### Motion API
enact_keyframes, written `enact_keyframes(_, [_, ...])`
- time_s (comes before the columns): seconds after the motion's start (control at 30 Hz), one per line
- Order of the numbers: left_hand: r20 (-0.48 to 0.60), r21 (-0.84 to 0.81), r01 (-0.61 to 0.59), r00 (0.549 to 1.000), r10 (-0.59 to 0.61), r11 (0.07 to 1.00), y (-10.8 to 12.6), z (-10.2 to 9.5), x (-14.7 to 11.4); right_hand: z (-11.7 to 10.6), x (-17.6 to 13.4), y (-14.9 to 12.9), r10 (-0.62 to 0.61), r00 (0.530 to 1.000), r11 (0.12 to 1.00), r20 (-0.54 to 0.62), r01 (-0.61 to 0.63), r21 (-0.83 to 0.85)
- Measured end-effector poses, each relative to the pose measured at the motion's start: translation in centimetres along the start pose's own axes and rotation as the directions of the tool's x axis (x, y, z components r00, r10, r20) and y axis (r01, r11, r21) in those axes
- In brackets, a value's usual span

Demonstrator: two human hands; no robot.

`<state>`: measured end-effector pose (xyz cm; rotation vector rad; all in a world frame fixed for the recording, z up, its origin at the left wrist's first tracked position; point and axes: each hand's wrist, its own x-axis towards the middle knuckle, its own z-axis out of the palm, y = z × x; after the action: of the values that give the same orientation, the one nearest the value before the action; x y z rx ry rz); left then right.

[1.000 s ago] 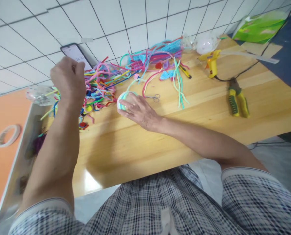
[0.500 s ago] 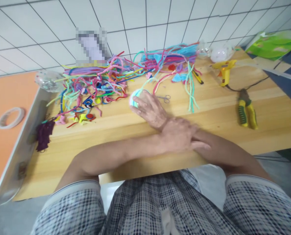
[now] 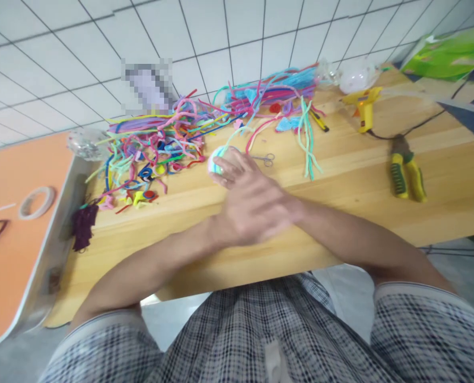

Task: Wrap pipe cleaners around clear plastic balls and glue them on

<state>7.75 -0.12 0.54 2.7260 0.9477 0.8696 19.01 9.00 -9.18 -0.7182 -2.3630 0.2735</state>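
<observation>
My right hand [image 3: 234,162] rests with bent fingers over a small round piece striped in white, mint and blue [image 3: 216,159]; much of it is hidden under the palm. A pale green stem [image 3: 234,135] runs up from beside it. My left hand [image 3: 256,210] crosses over the back of my right hand and wrist, its fingers smeared by motion. Small scissors [image 3: 268,159] lie just right of the right hand. Beyond them are mint green chenille stems [image 3: 306,143] and pink and cream ones [image 3: 256,133].
Tangled chenille stems [image 3: 141,159] cover the back left. A yellow glue gun [image 3: 363,109], pliers [image 3: 406,170] and a cutter knife [image 3: 319,121] lie to the right. A purple tassel [image 3: 84,226] is at the left edge, with a tape roll [image 3: 36,202] on the orange surface.
My left hand has slid from the right forearm up onto the back of the right hand. The right hand stays on the striped piece. The view has tilted slightly.
</observation>
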Motion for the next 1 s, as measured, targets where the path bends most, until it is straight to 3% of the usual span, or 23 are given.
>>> enact_keyframes(0.03, [-0.111,0.030,0.023,0.994,-0.019,0.999,-1.8,-1.2,-1.3,0.1,0.0,0.1,-0.001,1.000,1.000,-0.002,0.001,-0.002])
enact_keyframes(0.07, [-0.348,0.056,0.139,0.931,-0.111,0.989,-3.7,-2.0,-2.6,0.2,0.1,0.1,0.002,1.000,1.000,-0.002,-0.002,-0.014])
enact_keyframes(0.1, [-0.520,0.027,0.238,0.833,-0.190,0.971,-5.5,-2.4,-3.9,0.2,0.1,0.1,0.004,1.000,0.999,-0.002,-0.004,-0.034])
enact_keyframes(0.13, [-0.599,-0.046,0.309,0.752,-0.274,0.950,-7.3,-2.4,-5.1,0.1,0.2,0.1,0.005,1.000,0.998,-0.001,-0.005,-0.060])
enact_keyframes(0.17, [-0.566,-0.121,0.382,0.732,-0.380,0.916,-8.9,-2.1,-6.2,0.0,0.2,0.0,0.005,1.000,0.996,-0.002,-0.005,-0.089])
enact_keyframes(0.2, [-0.468,-0.190,0.450,0.739,-0.484,0.872,-10.2,-1.5,-7.1,-0.1,0.2,0.0,0.002,1.000,0.993,-0.007,-0.003,-0.114])
enact_keyframes(0.27, [-0.318,-0.305,0.487,0.758,-0.570,0.818,-12.0,0.1,-8.4,-0.2,0.1,0.2,-0.011,1.000,0.991,-0.024,0.007,-0.135])
enact_keyframes(0.4, [-0.137,-0.457,0.440,0.824,-0.550,0.773,-13.4,2.6,-8.1,-0.1,-0.2,1.1,-0.039,0.998,0.995,-0.054,0.034,-0.092])
enact_keyframes(0.57, [-0.184,-0.425,0.377,0.854,-0.486,0.823,-14.2,3.5,-6.3,-0.3,-0.6,2.2,-0.076,0.992,0.996,-0.097,0.072,-0.045])
enact_keyframes(0.77, [-0.195,-0.409,0.344,0.872,-0.449,0.845,-14.3,3.9,-6.3,-0.8,-0.8,2.4,-0.082,0.993,0.996,-0.090,0.079,-0.034])
enact_keyframes(0.9, [-0.222,-0.417,0.314,0.874,-0.431,0.853,-14.5,4.3,-6.4,-0.8,-1.0,2.5,-0.126,0.979,0.992,-0.159,0.122,-0.035])
enact_keyframes(1.0, [-0.271,-0.484,0.281,0.852,-0.447,0.829,-14.4,4.3,-6.5,-1.2,-1.3,2.7,-0.122,0.962,0.992,-0.244,0.122,-0.017])
